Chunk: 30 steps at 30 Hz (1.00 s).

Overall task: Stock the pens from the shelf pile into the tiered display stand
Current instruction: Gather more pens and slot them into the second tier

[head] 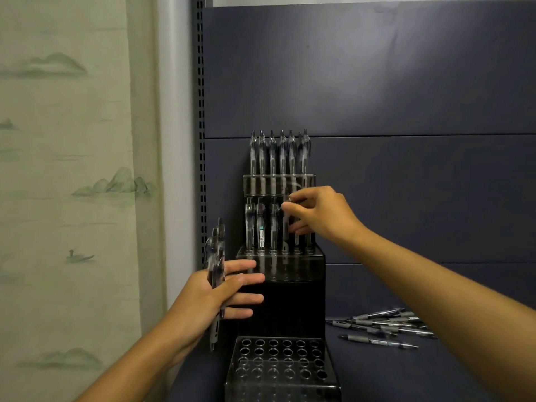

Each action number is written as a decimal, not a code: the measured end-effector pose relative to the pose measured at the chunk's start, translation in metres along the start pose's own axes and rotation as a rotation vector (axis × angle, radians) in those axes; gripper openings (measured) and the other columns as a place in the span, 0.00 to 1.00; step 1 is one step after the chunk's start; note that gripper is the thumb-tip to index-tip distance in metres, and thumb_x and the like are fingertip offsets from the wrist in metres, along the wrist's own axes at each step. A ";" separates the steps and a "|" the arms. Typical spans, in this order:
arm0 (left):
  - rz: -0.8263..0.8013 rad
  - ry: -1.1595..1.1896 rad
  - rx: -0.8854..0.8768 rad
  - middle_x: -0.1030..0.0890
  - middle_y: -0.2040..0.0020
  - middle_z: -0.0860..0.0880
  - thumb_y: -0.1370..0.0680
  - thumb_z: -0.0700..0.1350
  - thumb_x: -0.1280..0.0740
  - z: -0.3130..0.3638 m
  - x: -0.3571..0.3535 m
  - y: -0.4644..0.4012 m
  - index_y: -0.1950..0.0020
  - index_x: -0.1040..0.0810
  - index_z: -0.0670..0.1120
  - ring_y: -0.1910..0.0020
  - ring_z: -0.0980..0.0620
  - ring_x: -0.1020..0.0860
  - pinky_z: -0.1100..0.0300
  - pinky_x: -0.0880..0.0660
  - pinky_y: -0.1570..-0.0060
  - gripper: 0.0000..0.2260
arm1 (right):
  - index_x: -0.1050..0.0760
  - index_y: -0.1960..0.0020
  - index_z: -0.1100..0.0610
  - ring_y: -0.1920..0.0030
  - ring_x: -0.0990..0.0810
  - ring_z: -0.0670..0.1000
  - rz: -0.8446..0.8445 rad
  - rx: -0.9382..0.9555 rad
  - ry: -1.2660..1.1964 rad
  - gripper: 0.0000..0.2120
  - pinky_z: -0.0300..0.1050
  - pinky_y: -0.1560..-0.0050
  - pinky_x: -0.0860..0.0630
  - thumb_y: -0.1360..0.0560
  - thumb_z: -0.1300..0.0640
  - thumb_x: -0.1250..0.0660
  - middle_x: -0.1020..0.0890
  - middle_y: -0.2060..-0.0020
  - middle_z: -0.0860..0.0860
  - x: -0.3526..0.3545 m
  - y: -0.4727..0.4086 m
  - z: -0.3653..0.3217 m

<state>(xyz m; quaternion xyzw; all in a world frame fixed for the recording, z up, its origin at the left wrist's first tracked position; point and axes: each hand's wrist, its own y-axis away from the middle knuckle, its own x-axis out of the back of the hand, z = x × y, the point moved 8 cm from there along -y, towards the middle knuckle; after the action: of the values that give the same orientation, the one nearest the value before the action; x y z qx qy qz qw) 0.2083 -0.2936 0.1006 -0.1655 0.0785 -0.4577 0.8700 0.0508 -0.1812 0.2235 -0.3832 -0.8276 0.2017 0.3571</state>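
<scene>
A pale curtain (66, 169) printed with misty hills hangs far left, beside the slotted shelf upright (200, 111). The left hand (211, 297) holds a bundle of pens (216, 256) upright, thumb clamping them while its fingers (246, 298) stretch rightward against the tiered display stand (290, 300). Above, the right hand (322, 213) pinches one pen (286, 224) over the half-filled middle tier. The top tier is full; below the fingers, the bottom tier's holes gape. Right, the pen pile (388, 326) lies on the shelf (435, 372).
</scene>
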 end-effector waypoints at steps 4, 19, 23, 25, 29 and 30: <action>-0.041 -0.013 0.002 0.14 0.47 0.47 0.22 0.43 0.35 0.001 -0.009 0.000 0.39 0.21 0.47 0.51 0.44 0.14 0.55 0.17 0.58 0.11 | 0.20 0.49 0.60 0.65 0.14 0.50 -0.031 -0.001 0.103 0.10 0.44 0.61 0.16 0.24 0.54 0.28 0.14 0.59 0.55 -0.007 0.000 0.006; -0.027 0.144 0.038 0.14 0.47 0.44 0.24 0.42 0.34 0.005 -0.009 0.001 0.40 0.21 0.43 0.53 0.42 0.14 0.56 0.17 0.63 0.13 | 0.22 0.57 0.54 0.70 0.17 0.42 0.117 0.097 0.191 0.10 0.37 0.61 0.20 0.24 0.48 0.28 0.15 0.69 0.50 0.013 0.022 -0.007; -0.078 0.200 0.047 0.15 0.46 0.43 0.26 0.43 0.33 0.009 -0.021 0.002 0.40 0.21 0.44 0.53 0.42 0.14 0.55 0.17 0.62 0.15 | 0.19 0.53 0.52 0.64 0.15 0.45 -0.062 0.181 0.007 0.07 0.36 0.63 0.21 0.25 0.49 0.28 0.15 0.63 0.48 -0.009 0.038 -0.033; -0.109 0.193 0.040 0.15 0.46 0.43 0.25 0.43 0.34 0.013 -0.029 0.003 0.39 0.21 0.44 0.52 0.42 0.15 0.56 0.17 0.62 0.15 | 0.18 0.48 0.50 0.56 0.15 0.44 -0.182 0.179 -0.003 0.09 0.40 0.57 0.19 0.25 0.47 0.28 0.14 0.58 0.46 -0.029 0.044 -0.037; -0.126 0.173 0.018 0.14 0.47 0.42 0.26 0.45 0.33 0.021 -0.042 0.005 0.42 0.20 0.43 0.51 0.40 0.15 0.57 0.17 0.62 0.14 | 0.20 0.42 0.48 0.52 0.17 0.41 -0.296 0.122 -0.043 0.13 0.38 0.54 0.20 0.24 0.46 0.29 0.15 0.53 0.44 -0.050 0.053 -0.035; -0.123 0.170 0.016 0.14 0.47 0.42 0.27 0.45 0.33 0.022 -0.044 0.005 0.42 0.20 0.43 0.51 0.40 0.15 0.58 0.17 0.63 0.14 | 0.20 0.41 0.49 0.53 0.16 0.42 -0.321 0.089 -0.094 0.13 0.37 0.58 0.20 0.24 0.47 0.30 0.14 0.53 0.45 -0.053 0.055 -0.033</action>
<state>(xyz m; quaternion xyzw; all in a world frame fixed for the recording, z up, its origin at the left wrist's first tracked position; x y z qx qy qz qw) 0.1936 -0.2503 0.1184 -0.1235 0.1381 -0.5235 0.8316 0.1264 -0.1859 0.1889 -0.2202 -0.8842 0.1963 0.3621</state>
